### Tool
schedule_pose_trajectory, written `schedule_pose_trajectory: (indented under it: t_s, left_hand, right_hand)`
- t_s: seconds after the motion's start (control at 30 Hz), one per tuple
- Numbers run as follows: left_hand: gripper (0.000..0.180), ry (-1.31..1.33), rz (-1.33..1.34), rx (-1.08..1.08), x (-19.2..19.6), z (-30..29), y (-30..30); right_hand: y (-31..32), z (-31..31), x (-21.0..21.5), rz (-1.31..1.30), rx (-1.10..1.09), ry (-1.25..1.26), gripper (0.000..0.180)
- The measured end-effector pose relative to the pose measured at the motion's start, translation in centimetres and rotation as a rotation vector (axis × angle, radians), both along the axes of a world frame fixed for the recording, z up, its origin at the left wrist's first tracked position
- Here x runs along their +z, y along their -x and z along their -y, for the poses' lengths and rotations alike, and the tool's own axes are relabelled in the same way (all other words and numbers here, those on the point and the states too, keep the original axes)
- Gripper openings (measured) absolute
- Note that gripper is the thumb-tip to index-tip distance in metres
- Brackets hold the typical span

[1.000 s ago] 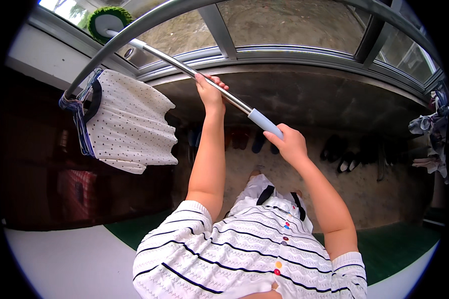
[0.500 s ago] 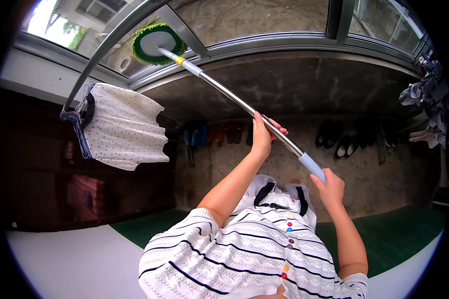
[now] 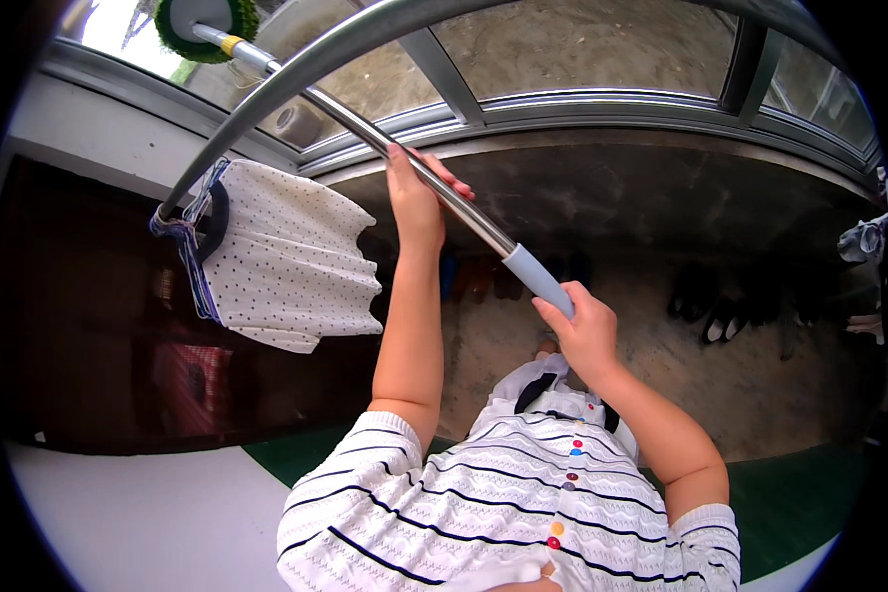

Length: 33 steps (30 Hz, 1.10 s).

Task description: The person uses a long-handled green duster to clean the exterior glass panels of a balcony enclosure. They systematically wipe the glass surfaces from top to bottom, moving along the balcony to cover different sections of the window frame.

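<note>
A long-handled mop [image 3: 471,214] slants from lower right to upper left. It has a silver pole, a light-blue grip and a yellow ring near the head. Its round grey head with a green shaggy fringe [image 3: 247,25] is at the window glass, top left; whether it touches cannot be made out. Partway up the pole is my left hand [image 3: 419,207], thumb on the near side and fingers round the far side. My right hand [image 3: 589,331] is wrapped round the end of the blue grip. The pole runs behind a grey hanging rail [image 3: 370,30].
A white dotted garment [image 3: 296,261] hangs on several hangers at the left end of the rail. Silver window frames [image 3: 602,109] stand above a dark low wall [image 3: 602,178]. Shoes [image 3: 725,321] line the floor along it. More laundry [image 3: 863,240] hangs far right.
The mop head has moved up and left across the window, past the rail. Both hands have shifted up and left with the pole, and my left arm is stretched further out.
</note>
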<state>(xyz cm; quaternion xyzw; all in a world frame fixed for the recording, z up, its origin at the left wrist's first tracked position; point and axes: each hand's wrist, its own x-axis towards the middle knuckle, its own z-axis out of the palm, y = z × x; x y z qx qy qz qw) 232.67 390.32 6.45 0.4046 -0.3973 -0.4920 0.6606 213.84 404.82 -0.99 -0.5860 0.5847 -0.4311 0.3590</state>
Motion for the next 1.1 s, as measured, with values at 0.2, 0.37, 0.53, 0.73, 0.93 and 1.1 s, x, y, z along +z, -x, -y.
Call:
schedule_pose_trajectory:
  t_s: [0.2, 0.37, 0.53, 0.73, 0.93, 1.1]
  left_hand:
    - [0.039, 0.167, 0.220, 0.117, 7.2, 5.5, -6.9]
    - [0.040, 0.232, 0.369, 0.021, 7.4, 7.1, -6.7]
    - [0.041, 0.232, 0.426, -0.060, 4.2, 6.4, -4.0]
    - [0.041, 0.100, 0.303, -0.131, -2.1, 3.2, 0.3]
    - [0.041, 0.120, 0.135, -0.250, -5.0, -1.2, 6.6]
    - [0.039, 0.080, 0.096, -0.248, -5.2, -2.1, 9.1]
  right_hand:
    - [-8.7, 7.7, 1.7, 0.177, 0.083, 0.108, 0.036]
    - [-11.0, 9.3, -1.0, 0.311, 0.055, 0.119, 0.034]
    - [-9.2, 9.3, -5.9, 0.344, 0.062, 0.067, 0.031]
    - [-3.0, 4.4, -9.4, 0.283, 0.062, -0.099, 0.029]
    - [5.8, -1.5, -8.6, 0.051, -0.047, -0.129, 0.030]
    - [8.7, -2.9, -6.4, -0.035, -0.065, -0.159, 0.033]
